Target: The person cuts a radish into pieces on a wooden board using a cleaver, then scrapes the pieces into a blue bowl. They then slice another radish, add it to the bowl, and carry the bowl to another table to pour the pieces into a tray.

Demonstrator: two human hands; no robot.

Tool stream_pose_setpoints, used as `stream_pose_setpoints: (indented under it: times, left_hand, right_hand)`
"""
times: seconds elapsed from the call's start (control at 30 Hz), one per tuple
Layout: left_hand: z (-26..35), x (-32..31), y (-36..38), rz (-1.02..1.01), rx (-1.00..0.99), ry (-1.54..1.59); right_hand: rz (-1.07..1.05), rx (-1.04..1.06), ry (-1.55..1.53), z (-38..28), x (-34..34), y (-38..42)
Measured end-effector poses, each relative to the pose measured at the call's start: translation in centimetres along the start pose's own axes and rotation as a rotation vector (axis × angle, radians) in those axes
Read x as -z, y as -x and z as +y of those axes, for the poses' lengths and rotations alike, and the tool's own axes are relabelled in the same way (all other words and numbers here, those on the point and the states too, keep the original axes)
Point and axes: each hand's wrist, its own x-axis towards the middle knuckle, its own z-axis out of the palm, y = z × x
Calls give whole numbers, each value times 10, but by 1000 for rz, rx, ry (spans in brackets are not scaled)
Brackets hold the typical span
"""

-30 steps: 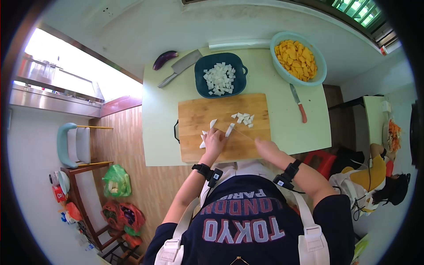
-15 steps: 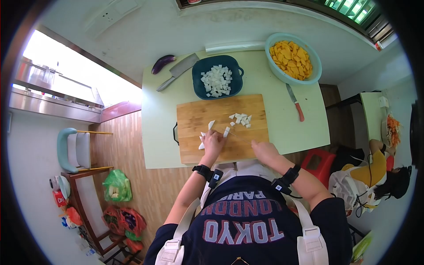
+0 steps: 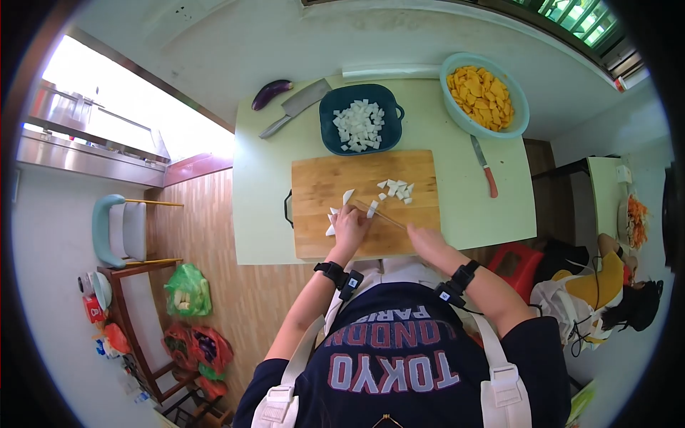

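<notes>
My right hand point(image 3: 429, 245) is closed round the handle of a knife point(image 3: 389, 218), whose thin blade reaches left across the wooden cutting board point(image 3: 314, 171). On the board, my left hand point(image 3: 349, 232) has its fingers curled down against a white vegetable piece point(image 3: 372, 209) at the blade. A white wedge point(image 3: 347, 196) lies just beyond these fingers, and more white pieces point(image 3: 330, 230) show at their left, partly hidden. Several cut white cubes point(image 3: 397, 189) are at the board's right. Behind it stands a dark teal basin point(image 3: 325, 135) with white cubes in it.
A cleaver point(image 3: 303, 100) and an eggplant point(image 3: 271, 94) lie at the table's back left. At the back right are a light blue bowl point(image 3: 526, 114) of yellow slices and a red-handled knife point(image 3: 488, 176). Another person point(image 3: 606, 282) works at the far right.
The view has shifted slightly, so the table items appear a little right and mostly higher. The knife blade shows more clearly beside the white piece. Both hands keep their places at the board.
</notes>
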Motion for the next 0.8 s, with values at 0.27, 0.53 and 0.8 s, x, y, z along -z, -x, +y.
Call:
stream_pose_setpoints:
  times: [0.27,0.53,0.8]
  left_hand:
    - [-5,2,-2,-61,-91,-64]
    - [1,-8,-9,-16,-13,-7]
    - [2,-9,-7,-22,-11,-2]
  right_hand:
    - [93,-39,-271,29,-17,-8]
    - [80,-89,-113,-10,7,23]
    - [44,-101,-82,-17,11,18]
